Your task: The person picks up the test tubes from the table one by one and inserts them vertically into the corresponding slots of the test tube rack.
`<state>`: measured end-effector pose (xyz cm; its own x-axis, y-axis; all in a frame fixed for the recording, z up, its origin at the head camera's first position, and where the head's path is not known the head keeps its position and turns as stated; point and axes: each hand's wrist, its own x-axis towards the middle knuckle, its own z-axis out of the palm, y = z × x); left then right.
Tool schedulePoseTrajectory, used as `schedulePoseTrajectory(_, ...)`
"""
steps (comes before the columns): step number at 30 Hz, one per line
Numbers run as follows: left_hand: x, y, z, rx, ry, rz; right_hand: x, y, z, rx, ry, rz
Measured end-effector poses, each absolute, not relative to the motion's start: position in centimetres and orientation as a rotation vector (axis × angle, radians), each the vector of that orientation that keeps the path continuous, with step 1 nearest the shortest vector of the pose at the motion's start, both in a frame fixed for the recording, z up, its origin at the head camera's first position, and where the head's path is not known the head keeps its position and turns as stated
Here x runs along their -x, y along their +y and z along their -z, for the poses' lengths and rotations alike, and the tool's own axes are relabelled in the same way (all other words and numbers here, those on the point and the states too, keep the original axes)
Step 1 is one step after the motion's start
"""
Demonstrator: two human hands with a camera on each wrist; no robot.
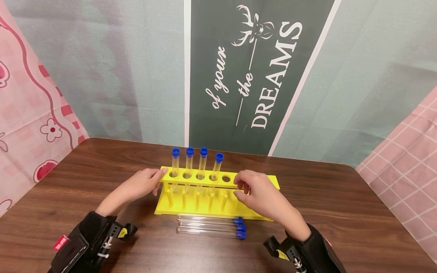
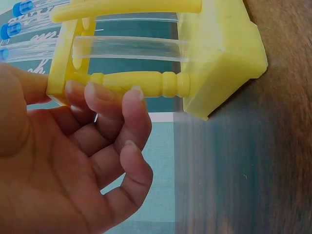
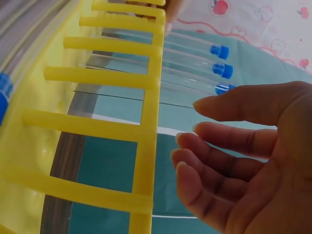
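Note:
A yellow test tube rack (image 1: 218,204) stands on the table, with several clear, blue-capped test tubes (image 1: 189,161) upright in its left holes. The rightmost of these, a test tube (image 1: 217,167), leans a little. My left hand (image 1: 145,184) grips the left end of the rack's top bar, thumb above and fingers curled beside the turned end post (image 2: 141,84). Over the right part of the rack is my right hand (image 1: 261,193), its fingers loosely bent with nothing between them. In the right wrist view its fingertips (image 3: 183,168) sit apart from the top bar (image 3: 148,117).
Three capped test tubes (image 1: 208,224) lie side by side in front of the rack, caps to the right. Behind the brown wooden table (image 1: 136,242) hangs a green printed cloth (image 1: 235,132). Pink patterned cloths (image 1: 30,94) hang at both sides.

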<state>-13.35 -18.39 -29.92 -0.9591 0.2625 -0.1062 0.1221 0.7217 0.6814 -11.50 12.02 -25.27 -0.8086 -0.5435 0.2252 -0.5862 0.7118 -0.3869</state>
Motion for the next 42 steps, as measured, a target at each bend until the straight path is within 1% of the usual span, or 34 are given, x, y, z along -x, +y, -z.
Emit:
schedulePoseTrajectory(9,13.3,-18.4,29.9,-0.303,2.730,-1.051,10.5,12.4,25.5,-1.006,-2.876,-0.635)
schedulePoseTrajectory(18,13.4,-18.3,29.7,-0.289,2.728,-1.048,9.9,12.9,26.4,-1.204,-2.894,-0.563)
schedulePoseTrajectory(25,13.4,-18.2,29.6,-0.283,2.722,-1.054,9.4,13.3,27.2,-1.231,-2.950,-0.555)
schedulePoseTrajectory(37,13.5,-18.0,29.3,-0.253,2.709,-1.048,9.6,13.7,28.4,-1.348,-3.023,-0.460)
schedulePoseTrajectory(42,13.6,-17.9,29.1,-0.241,2.703,-1.049,9.7,13.6,28.6,-1.356,-3.057,-0.420)
